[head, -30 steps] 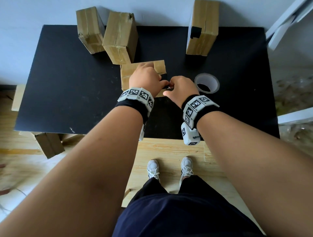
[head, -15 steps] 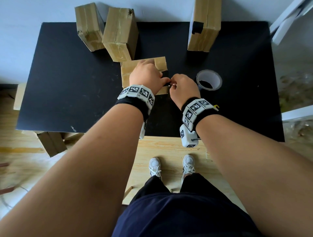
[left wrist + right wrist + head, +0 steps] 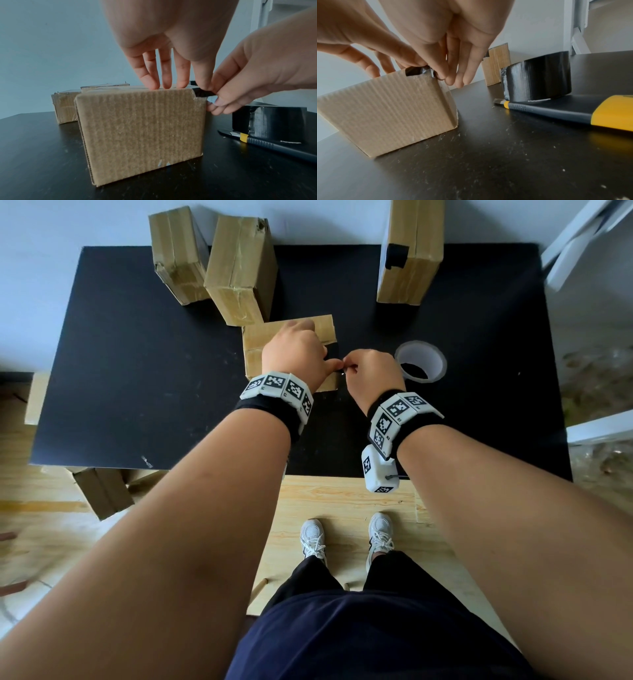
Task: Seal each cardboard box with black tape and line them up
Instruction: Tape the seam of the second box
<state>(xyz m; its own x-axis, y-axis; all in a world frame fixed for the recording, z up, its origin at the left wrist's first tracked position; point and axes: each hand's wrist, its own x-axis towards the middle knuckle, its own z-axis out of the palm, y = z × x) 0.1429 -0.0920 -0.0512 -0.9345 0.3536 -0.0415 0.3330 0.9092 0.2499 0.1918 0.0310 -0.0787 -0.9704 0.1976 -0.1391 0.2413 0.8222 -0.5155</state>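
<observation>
Pressing, left hand (image 3: 164, 56): I keep straight fingers on cardboard box (image 3: 140, 129) top, table (image 3: 137, 371) centre.
Right hand (image 3: 257, 75): pinching black tape strip (image 3: 203, 93) at box's right top corner.
Tape roll (image 3: 267, 121): right of box.

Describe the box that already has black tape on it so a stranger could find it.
On the black table, look to the far right edge by the wall. There one tall cardboard box stands alone, apart from the others, with a black tape patch on its left side.
</observation>
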